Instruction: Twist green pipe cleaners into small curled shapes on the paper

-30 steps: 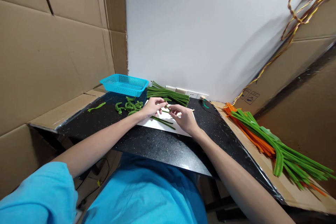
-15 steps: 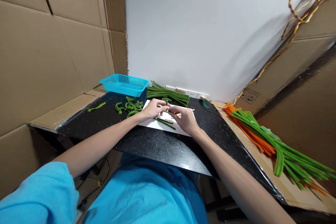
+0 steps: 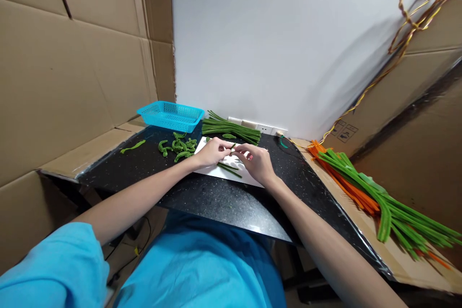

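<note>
My left hand (image 3: 213, 151) and my right hand (image 3: 254, 158) meet over a white sheet (image 3: 216, 170) on the black table. Both are closed, fingertips pinched on a short dark green pipe cleaner (image 3: 233, 146) whose end pokes up between them. The rest of that piece is hidden by my fingers. Below the hands, a few straight green pipe cleaner stems (image 3: 229, 169) lie on the sheet. Left of it is a pile of bent, leaf-like green pipe cleaner pieces (image 3: 179, 145). One more looped piece (image 3: 228, 136) lies just beyond my hands.
A blue plastic basket (image 3: 171, 114) stands at the back left. Beside it lies a bundle of dark green pipe cleaners (image 3: 231, 128). Bright green stems (image 3: 388, 199) and orange stems (image 3: 348, 187) rest on cardboard at right. A power strip (image 3: 265, 129) with a twisted cord lines the wall.
The short green pipe cleaner between my fingers has tipped from upright to slanted. My right hand has turned slightly and my left has shifted a little to the right.
</note>
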`<control>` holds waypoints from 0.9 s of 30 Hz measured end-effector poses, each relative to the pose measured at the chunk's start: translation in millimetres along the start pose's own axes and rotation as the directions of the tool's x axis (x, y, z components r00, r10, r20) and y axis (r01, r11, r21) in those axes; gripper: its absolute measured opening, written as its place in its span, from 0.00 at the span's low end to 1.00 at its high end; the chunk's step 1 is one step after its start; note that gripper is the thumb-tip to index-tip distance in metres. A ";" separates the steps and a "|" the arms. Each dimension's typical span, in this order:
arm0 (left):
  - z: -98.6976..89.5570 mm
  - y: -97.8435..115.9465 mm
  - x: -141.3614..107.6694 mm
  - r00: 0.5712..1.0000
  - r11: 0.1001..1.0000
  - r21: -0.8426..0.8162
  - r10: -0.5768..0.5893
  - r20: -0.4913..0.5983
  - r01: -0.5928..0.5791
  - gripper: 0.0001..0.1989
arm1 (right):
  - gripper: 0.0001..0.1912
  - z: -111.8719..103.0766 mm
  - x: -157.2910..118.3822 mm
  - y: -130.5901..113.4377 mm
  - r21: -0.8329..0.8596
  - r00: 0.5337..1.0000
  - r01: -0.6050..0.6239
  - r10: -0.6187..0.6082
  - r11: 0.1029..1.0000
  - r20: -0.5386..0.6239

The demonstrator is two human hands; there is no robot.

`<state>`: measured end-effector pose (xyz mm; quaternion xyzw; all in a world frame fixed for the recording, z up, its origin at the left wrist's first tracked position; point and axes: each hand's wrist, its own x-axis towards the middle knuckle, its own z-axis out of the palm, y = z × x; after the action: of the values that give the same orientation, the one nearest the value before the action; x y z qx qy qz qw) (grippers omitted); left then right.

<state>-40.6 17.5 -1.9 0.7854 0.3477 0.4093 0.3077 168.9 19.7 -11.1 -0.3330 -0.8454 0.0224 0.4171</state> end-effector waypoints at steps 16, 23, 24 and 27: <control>2.1 -7.8 1.4 0.997 0.992 0.097 0.076 0.007 -0.077 0.16 | 0.10 2.8 2.1 0.3 0.204 0.985 -0.160 0.169 0.966 -0.028; 2.4 0.0 -2.7 0.994 0.994 -0.098 -0.063 -0.092 0.054 0.19 | 0.10 -3.2 5.1 -6.9 0.354 0.982 -0.167 0.189 0.920 -0.027; 2.5 2.1 -3.8 0.992 0.990 -0.130 -0.074 -0.099 0.061 0.19 | 0.11 -3.8 5.0 -7.7 0.364 0.981 -0.167 0.190 0.916 -0.028; 2.8 7.9 -6.5 0.991 0.982 -0.177 -0.081 -0.109 0.061 0.18 | 0.15 -4.1 3.8 -9.4 0.390 0.982 -0.168 0.187 0.905 -0.011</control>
<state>-38.6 7.3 0.1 0.7178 0.3556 0.4716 0.3687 165.1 13.6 -2.9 -0.3200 -0.7800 0.2191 0.4911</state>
